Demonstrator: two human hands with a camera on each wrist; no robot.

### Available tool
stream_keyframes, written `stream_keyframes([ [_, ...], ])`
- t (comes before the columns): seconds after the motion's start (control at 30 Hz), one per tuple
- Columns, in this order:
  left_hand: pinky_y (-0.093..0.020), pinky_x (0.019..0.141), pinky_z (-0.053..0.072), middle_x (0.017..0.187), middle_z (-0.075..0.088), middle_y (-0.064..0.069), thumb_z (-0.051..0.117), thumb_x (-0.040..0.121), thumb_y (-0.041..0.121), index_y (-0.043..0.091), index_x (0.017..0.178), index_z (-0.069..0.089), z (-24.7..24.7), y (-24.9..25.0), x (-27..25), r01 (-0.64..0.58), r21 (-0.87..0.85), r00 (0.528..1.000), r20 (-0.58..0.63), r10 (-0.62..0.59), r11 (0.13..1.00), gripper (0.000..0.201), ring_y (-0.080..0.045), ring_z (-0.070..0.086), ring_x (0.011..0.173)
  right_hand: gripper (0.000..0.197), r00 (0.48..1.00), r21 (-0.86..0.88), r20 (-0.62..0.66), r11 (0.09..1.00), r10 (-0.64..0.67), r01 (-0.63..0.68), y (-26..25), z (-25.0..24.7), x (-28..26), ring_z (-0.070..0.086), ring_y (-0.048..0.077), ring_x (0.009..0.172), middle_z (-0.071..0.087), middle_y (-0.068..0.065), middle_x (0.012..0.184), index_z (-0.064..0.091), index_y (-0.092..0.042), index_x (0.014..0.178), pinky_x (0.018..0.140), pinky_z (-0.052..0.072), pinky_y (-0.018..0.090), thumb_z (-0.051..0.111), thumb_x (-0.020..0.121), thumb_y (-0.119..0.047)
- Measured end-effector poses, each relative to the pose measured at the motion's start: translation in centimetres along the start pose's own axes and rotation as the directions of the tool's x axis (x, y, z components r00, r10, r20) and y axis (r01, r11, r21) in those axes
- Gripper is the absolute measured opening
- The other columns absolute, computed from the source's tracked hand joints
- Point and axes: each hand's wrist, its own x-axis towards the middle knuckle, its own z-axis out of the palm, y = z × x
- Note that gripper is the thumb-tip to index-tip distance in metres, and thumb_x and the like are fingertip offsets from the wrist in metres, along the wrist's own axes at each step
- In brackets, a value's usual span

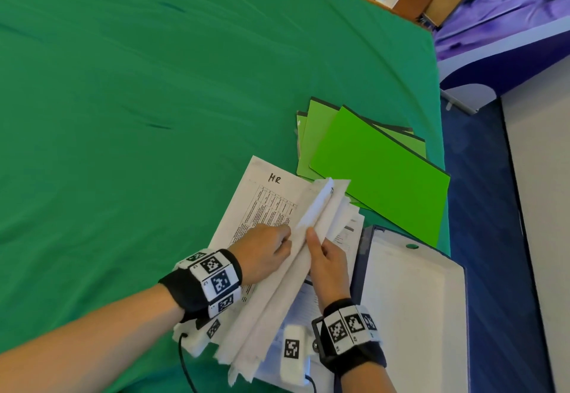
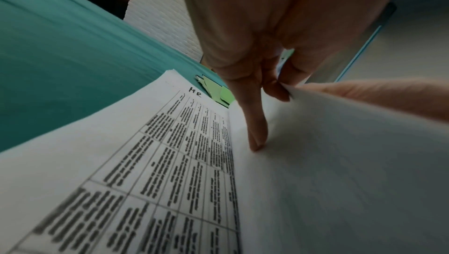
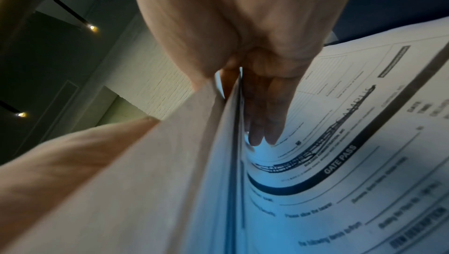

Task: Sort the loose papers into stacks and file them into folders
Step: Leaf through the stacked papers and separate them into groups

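Observation:
A pile of loose papers lies on the green cloth, its top left sheet marked "HR". Several sheets stand raised on edge in the middle of the pile. My left hand pinches the edge of these raised sheets, with its index finger pressed straight against the paper. My right hand grips the same bundle, thumb on the left face and fingers behind it. Under the right hand lies a "GATE PASS" form. Several bright green folders lie fanned just beyond the papers.
A dark blue binder with a white inner face lies open at the table's right edge beside the papers. The green cloth stretches away to the left and far side. A blue floor and a white cabinet lie right of the table.

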Motion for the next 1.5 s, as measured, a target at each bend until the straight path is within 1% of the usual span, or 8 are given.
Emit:
stream_keyframes([
  [0.27,-0.024,0.052,0.028,0.064,0.042,0.002,0.055,0.098,0.025,0.016,0.071,0.039,-0.3,-2.3,0.0,0.228,-0.457,0.947,-0.102,-0.305,0.859,0.033,-0.012,0.036,0.057,0.024,0.996,-0.101,-0.087,0.995,0.020,-0.029,0.3,0.2,0.2,0.064,0.023,0.098,0.069,-0.001,0.100,0.063,-0.017,0.108,0.086,0.053,0.038,0.054,0.088,-0.006],
  [0.4,-0.032,0.073,0.051,0.086,0.067,-0.012,0.051,0.101,0.017,0.007,0.081,0.054,-0.5,-2.5,-0.4,0.360,-0.895,0.857,0.206,-0.472,0.264,0.022,-0.021,0.062,0.074,0.069,0.991,-0.137,-0.120,0.990,-0.056,0.039,-0.6,0.0,-0.7,0.055,0.016,0.095,0.055,-0.006,0.114,0.024,-0.028,0.150,0.085,0.042,0.023,0.050,0.091,-0.003],
  [0.47,-0.038,0.081,0.055,0.099,0.070,-0.017,0.047,0.102,0.012,0.002,0.094,0.059,-0.5,-2.5,-0.6,0.372,-0.911,0.848,0.256,-0.464,0.178,0.017,-0.026,0.067,0.086,0.083,0.985,-0.210,-0.107,0.972,-0.134,0.110,-0.5,-0.4,-1.2,0.055,0.011,0.080,0.055,-0.012,0.102,0.006,-0.041,0.152,0.074,0.042,0.016,0.049,0.092,-0.003],
  [0.7,-0.041,0.077,0.054,0.097,0.067,-0.017,0.047,0.102,0.022,0.008,0.089,0.054,-0.6,-1.5,-0.3,0.377,-0.797,0.892,0.176,-0.415,0.472,0.020,-0.026,0.064,0.082,0.033,0.979,-0.039,-0.172,0.994,-0.107,0.102,-1.5,0.3,-1.8,0.061,0.002,0.085,0.067,-0.018,0.086,0.070,-0.028,0.094,0.067,0.042,0.011,0.039,0.101,-0.036],
  [0.8,-0.031,0.070,0.052,0.099,0.069,-0.002,0.040,0.104,0.035,0.011,0.095,0.060,-1.3,-0.1,-0.5,0.377,-0.763,0.922,0.256,-0.290,0.525,0.032,-0.019,0.068,0.080,0.038,0.983,-0.003,-0.150,0.995,-0.103,0.103,-2.3,0.7,-2.5,0.062,-0.005,0.082,0.069,-0.016,0.086,0.066,-0.028,0.097,0.065,0.042,0.009,0.047,0.090,-0.059],
  [1.0,-0.031,0.094,0.052,0.119,0.065,0.001,0.051,0.100,0.030,0.016,0.114,0.064,-2.5,-1.2,1.1,0.132,-0.171,0.986,0.121,-0.112,0.976,0.023,-0.013,0.064,0.100,0.085,0.962,-0.414,-0.183,0.904,-0.201,0.110,-1.9,0.9,-2.8,0.051,0.012,0.060,0.059,0.001,0.076,0.004,-0.033,0.153,0.054,0.035,0.022,0.056,0.090,-0.011],
  [1.23,-0.042,0.098,0.047,0.120,0.055,-0.005,0.061,0.093,0.017,0.012,0.128,0.053,-8.3,-3.9,9.5,0.190,0.576,0.981,-0.147,-0.127,0.795,0.037,-0.025,0.053,0.110,0.048,0.953,-0.476,-0.149,0.864,-0.264,0.164,-1.2,1.5,-2.2,0.060,0.023,0.087,0.065,0.014,0.099,0.055,-0.024,0.134,0.080,0.046,0.025,0.047,0.092,-0.002],
  [1.5,-0.040,0.092,0.040,0.104,0.053,0.001,0.067,0.089,0.028,0.019,0.096,0.064,-9.3,-4.0,11.1,0.095,0.549,0.986,-0.165,-0.004,0.830,0.011,-0.021,0.053,0.101,0.035,0.951,-0.489,-0.161,0.858,-0.264,0.155,-0.8,1.4,-2.0,0.061,0.024,0.088,0.065,0.010,0.102,0.068,-0.020,0.114,0.075,0.042,0.022,0.047,0.092,-0.003],
])
